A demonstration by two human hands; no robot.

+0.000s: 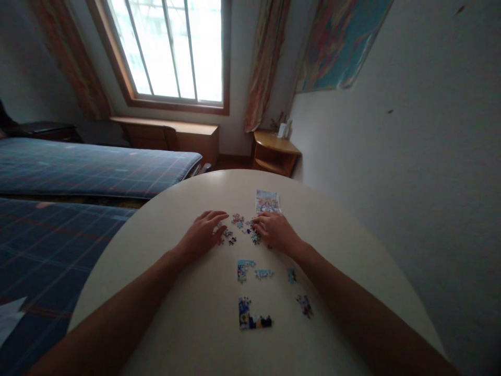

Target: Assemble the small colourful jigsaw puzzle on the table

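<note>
The loose jigsaw pieces (237, 221) lie on the round table (188, 324) between and under the two hands. The left hand (204, 230) is spread at the left of the pile, thumb and index finger parted, with no piece seen between them. The right hand (275, 230) rests its fingertips over the pieces at the right of the pile; whether any piece is pinched there cannot be told.

A printed picture sheet (267, 201) lies just beyond the right hand. Nearer the body are an upper-left corner section (241, 270), an edge strip (264, 273) just to its right, and a lower-left corner section (243, 315). A small piece cluster (291, 275) and a dark joined cluster (305, 306) lie beside the right forearm (344, 303).

Handling: each piece is likely light, thin and stiff, with tabs that could bend. Grip a single piece by opposite edges between thumb and index fingertip. Joined sections may part if lifted at one end; slide them flat, supported with several fingertips.
</note>
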